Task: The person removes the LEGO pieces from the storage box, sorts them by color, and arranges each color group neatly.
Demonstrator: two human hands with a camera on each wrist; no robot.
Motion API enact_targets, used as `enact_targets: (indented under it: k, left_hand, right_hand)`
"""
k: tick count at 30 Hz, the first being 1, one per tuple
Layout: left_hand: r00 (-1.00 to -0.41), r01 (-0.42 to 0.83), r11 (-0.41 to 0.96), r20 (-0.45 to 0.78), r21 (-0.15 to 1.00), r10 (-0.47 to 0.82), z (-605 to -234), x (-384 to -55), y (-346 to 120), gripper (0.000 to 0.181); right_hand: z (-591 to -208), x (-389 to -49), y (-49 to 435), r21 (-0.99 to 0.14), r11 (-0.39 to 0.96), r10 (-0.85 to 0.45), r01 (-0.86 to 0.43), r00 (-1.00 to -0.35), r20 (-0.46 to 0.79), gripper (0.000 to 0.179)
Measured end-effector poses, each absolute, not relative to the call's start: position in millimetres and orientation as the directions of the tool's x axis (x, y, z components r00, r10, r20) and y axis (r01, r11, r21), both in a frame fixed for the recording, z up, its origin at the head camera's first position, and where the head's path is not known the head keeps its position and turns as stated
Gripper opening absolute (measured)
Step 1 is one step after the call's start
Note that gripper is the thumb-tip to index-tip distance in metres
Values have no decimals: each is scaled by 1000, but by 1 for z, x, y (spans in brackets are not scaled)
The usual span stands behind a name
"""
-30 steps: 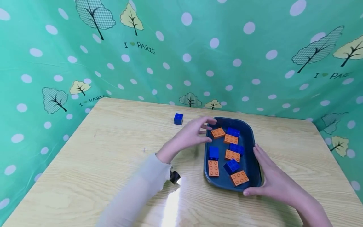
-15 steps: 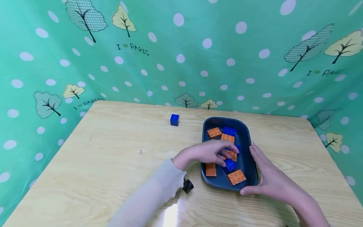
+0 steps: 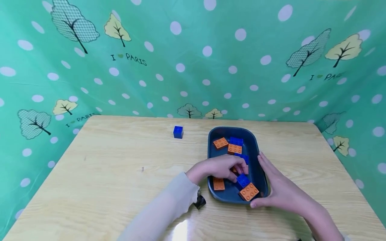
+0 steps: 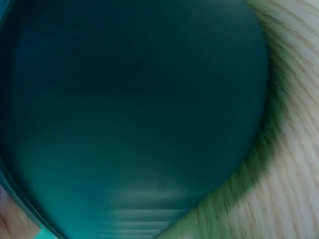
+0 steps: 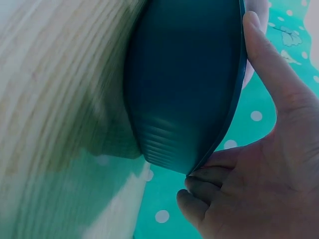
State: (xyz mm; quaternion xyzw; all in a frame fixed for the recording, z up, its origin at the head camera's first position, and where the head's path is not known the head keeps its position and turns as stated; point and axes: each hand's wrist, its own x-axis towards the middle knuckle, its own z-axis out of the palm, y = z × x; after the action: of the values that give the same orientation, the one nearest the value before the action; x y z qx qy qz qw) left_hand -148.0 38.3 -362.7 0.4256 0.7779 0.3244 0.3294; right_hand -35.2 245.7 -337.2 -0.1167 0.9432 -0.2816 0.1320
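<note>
A dark blue tray [image 3: 212, 189] stands on the table with blue and orange toy bricks inside. My right hand [image 3: 284, 190] holds its near right corner between thumb and fingers; the right wrist view shows curled fingers against the tray wall [image 5: 184, 89]. Inside it, my left hand [image 3: 224, 166] bends its fingers down over an orange brick [image 3: 246, 169], mostly covered. The thumb touches a blue brick [image 3: 243, 180], which lies against another orange brick [image 3: 249, 191]. Whether the left fingers grip a brick is hidden. Only the tray's outer wall [image 4: 149, 99] fills the left wrist view.
Apart from the tray, one blue brick [image 3: 178, 132] sits toward the back of the table [image 3: 120, 180]. Several other bricks lie in the tray's far part, such as an orange brick [image 3: 220, 143]. Behind the table hangs a green patterned curtain [image 3: 193, 50].
My left hand has moved from the tray's left rim in among the bricks, bending its fingers. The blue brick and the nearest orange brick have shifted slightly. The right hand keeps its hold.
</note>
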Motion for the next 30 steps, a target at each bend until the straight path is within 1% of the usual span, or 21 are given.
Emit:
enact_targets:
  k: [8, 14, 19, 24, 30]
  left_hand:
    - [-423, 441, 383, -189, 812, 886, -361, -149, 39, 25]
    - [-421, 374, 301, -129, 877, 898, -363, -150, 35, 27]
    - [-441, 352, 270, -95, 896, 892, -362, -149, 32, 28]
    - [-442, 321, 207, -46, 924, 896, -360, -148, 28, 30]
    - [-456, 265, 116, 18, 957, 890, -353, -146, 22, 31]
  right_hand:
    - [-338, -35, 248, -567, 810, -297, -146, -937, -183, 139]
    - [-339, -35, 247, -565, 812, -292, -150, -941, -169, 138]
    - [-343, -37, 247, -580, 795, -304, -177, -944, -129, 136]
    - [-349, -35, 249, -620, 764, -306, -178, -946, -106, 134]
    - [-350, -31, 249, -634, 757, -296, -160, -949, -113, 134]
